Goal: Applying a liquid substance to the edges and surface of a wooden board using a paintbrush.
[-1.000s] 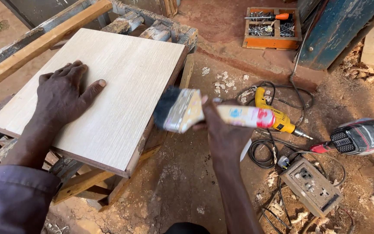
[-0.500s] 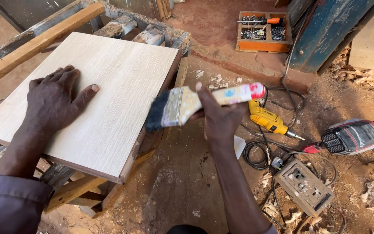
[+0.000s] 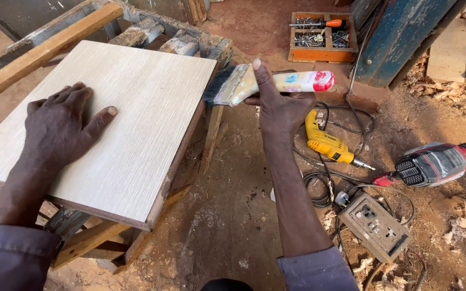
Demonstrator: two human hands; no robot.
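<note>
Right hand [image 3: 279, 110] grips brush [image 3: 254, 83] (left hand [image 3: 60, 126] flat on board [image 3: 152, 108]).

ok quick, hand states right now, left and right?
Left hand: open, palm flat on the pale wood panel.
Right hand: closed around the paintbrush, bristles at the panel's right edge.

Wide paintbrush [image 3: 244, 83] held level, bristles at the pale flat board's [image 3: 136, 108] edge.
</note>
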